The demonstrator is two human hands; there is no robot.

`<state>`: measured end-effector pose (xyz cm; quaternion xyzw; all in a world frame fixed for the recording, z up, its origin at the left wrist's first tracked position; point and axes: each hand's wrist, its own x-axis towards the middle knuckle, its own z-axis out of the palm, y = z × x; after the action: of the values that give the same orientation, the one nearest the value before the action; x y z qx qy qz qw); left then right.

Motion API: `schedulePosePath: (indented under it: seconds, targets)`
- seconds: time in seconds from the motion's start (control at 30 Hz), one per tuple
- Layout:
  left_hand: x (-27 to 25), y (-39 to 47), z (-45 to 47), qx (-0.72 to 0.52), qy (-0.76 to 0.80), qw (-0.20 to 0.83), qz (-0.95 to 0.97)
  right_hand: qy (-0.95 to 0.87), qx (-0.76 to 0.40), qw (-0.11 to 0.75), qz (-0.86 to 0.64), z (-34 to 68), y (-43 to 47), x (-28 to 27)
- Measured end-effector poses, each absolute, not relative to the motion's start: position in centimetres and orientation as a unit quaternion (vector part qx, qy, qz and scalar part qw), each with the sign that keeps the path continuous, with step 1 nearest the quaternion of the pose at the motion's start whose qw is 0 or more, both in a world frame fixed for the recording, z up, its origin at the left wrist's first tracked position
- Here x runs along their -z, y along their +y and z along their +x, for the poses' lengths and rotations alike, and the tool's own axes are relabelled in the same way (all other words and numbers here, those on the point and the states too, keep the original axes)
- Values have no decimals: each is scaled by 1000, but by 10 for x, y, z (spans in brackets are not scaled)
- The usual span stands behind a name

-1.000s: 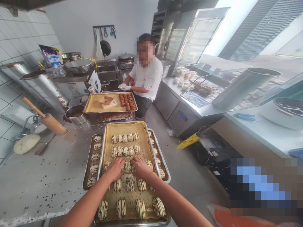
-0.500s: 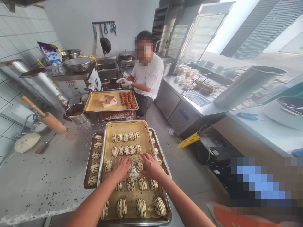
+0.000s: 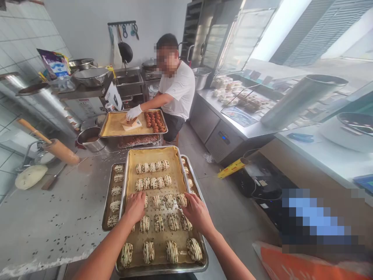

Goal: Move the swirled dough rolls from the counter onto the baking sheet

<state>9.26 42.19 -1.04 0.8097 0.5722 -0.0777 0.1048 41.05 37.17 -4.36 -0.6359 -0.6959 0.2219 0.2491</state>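
A metal baking tray [image 3: 126, 175] lined with a yellowish sheet holds rows of striped, seed-flecked dough pieces [image 3: 159, 223]. The two far rows stand close together, while the nearer pieces sit apart. My left hand [image 3: 135, 207] grips the dough piece at the left end of the third row, largely covering it. At that row's right end, my right hand [image 3: 197, 212] has thumb and fingers around another dough piece [image 3: 182, 200]. Two more dough pieces [image 3: 168, 201] lie between my hands.
Trays of similar pieces [image 3: 115, 190] lie beneath on both sides. Beyond, a co-worker's gloved hand [image 3: 134, 112] is at a small scale [image 3: 132, 125] on a tray with brown balls [image 3: 154, 121]. A rolling pin [image 3: 62, 151] and dough lump [image 3: 31, 177] are at left.
My hands have moved apart to the two ends of the third row, whose pieces are now spread out. The co-worker's gloved hand has come down to the scale.
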Motion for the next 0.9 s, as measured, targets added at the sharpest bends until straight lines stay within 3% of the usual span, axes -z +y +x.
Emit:
schedulePosePath:
  seconds: [0.53,0.63,0.9]
  targets:
    - [9,432,76,46,545,190,816,-716,-226,235,-617,395,406,48]
    - [2,463,70,14,575,159,802,-755,-209,194,-591,383,454,44]
    - [10,523,58,83,547,114,825,-846,-177,85,-495,358,540,59]
